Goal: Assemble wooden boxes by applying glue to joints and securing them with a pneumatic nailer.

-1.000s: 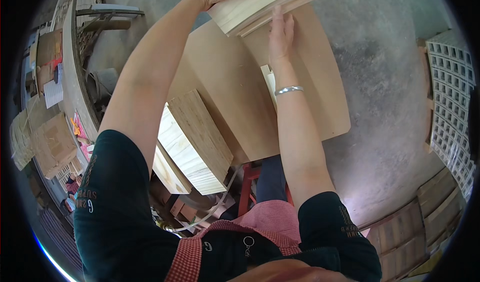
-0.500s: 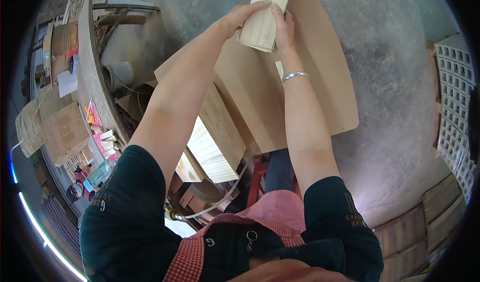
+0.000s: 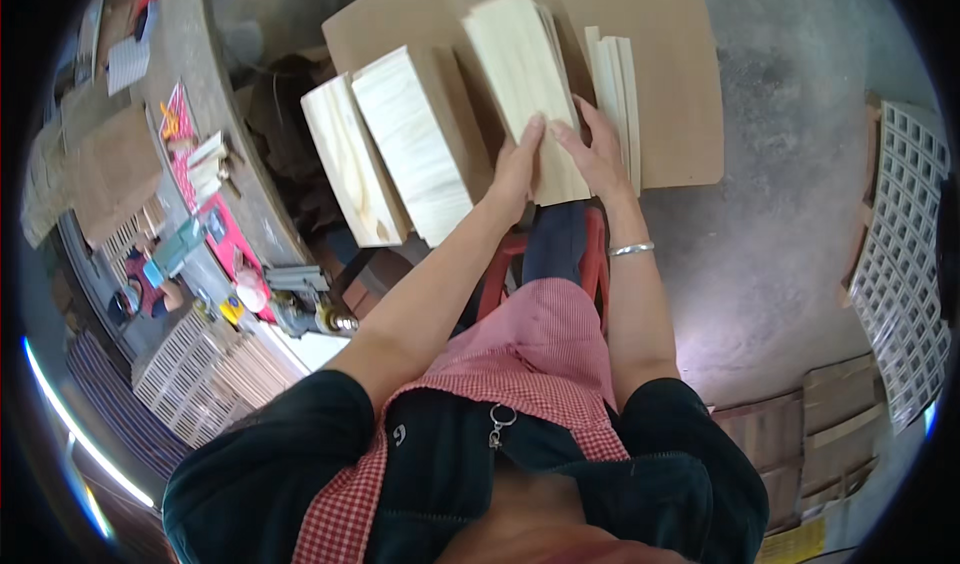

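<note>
A stack of thin, pale wooden boards [image 3: 525,74] is gripped between both my hands at the near side of a brown board-topped table [image 3: 680,94]. My left hand [image 3: 517,167] presses its left side, thumb on the top face. On the right side my right hand [image 3: 597,152] closes around the stack, its thumb also on top. Left of these boards stand a tall block of stacked pale boards [image 3: 415,144] and a narrower stack of boards [image 3: 350,164]. Several narrow wooden strips [image 3: 617,104] lie just right of my right hand.
A long workbench [image 3: 185,54] runs along the left, with cardboard, pink material and small tools. A red stool [image 3: 595,254] is by my legs. White lattice trays [image 3: 895,254] stand on the right, and flattened cardboard [image 3: 840,424] lies lower right. Another person [image 3: 140,289] is at far left.
Both hands have drawn the boards toward me. My view has shifted, so the block, the narrower stack and the strips on the table now show more fully.
</note>
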Demonstrator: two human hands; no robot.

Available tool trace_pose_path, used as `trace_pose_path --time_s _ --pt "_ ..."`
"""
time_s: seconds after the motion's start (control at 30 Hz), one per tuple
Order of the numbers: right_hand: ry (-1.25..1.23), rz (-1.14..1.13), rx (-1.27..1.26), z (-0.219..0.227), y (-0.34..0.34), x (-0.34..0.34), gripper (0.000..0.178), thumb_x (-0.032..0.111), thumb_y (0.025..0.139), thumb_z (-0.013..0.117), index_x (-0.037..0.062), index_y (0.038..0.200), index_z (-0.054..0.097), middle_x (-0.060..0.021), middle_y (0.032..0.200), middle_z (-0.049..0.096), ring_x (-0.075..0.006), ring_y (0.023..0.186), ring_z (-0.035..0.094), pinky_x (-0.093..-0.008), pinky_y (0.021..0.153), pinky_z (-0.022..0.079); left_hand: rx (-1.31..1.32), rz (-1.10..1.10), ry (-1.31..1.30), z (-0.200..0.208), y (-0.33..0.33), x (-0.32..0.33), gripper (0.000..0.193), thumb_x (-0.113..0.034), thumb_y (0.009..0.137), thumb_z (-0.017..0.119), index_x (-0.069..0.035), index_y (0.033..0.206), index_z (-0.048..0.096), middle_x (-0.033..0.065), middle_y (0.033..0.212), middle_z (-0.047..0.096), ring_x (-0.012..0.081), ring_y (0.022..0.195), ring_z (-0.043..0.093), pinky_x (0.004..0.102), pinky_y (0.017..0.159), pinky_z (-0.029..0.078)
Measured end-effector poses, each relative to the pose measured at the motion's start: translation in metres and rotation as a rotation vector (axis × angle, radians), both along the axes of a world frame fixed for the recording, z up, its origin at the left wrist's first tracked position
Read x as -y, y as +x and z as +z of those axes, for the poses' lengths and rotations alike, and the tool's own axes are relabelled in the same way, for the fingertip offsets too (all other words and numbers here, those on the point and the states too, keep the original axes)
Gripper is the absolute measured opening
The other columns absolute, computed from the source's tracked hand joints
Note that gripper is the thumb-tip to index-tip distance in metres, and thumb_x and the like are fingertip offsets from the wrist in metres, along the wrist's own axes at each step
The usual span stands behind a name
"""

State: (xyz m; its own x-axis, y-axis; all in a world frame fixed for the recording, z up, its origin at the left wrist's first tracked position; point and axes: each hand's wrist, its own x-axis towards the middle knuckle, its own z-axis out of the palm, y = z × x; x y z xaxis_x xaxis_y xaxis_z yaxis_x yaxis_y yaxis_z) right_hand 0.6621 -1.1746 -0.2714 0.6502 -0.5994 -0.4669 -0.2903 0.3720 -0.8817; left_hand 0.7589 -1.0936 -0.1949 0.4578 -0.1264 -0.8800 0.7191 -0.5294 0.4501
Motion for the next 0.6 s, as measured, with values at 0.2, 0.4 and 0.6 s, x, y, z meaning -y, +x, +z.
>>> trace_pose_path --time_s 0.2,0.4,0.6 --pt "-0.079 0.134 -0.242 -0.01 -0.031 -0.076 0.065 0.037 0.089 0.071 -0.004 0.136 0.054 -0.0257 0.135 0.054 -0.0376 0.117 0.058 -0.0435 0.099 0.048 -0.096 -0.098 -0.017 0.003 -0.021 -0.067 0.07 -0.046 0.098 0.059 0.006 0.143 0.046 0.0232 0.127 0.061 0.0275 0.114 0.062 0.035 0.094 0.052" --pt "-0.809 0.074 -0.475 0.055 -0.021 -0.141 0.078 0.042 0.082 0.077 -0.0069 0.136 0.049 -0.0259 0.134 0.054 -0.0405 0.12 0.056 -0.0468 0.099 0.048 0.109 -0.257 -0.109 0.076 -0.059 -0.169 0.061 -0.032 0.094 0.063 0.004 0.141 0.049 0.0209 0.129 0.062 0.0274 0.114 0.062 0.0372 0.096 0.051" --pt "-0.937 0.167 -0.657 0.088 -0.042 -0.223 0.083 0.045 0.073 0.082 -0.0075 0.129 0.051 -0.0247 0.126 0.057 -0.04 0.116 0.057 -0.0473 0.095 0.05 0.307 -0.345 -0.255 0.152 -0.126 -0.326 0.056 -0.023 0.091 0.065 0.003 0.139 0.051 0.019 0.129 0.062 0.0274 0.114 0.062 0.0372 0.097 0.051"
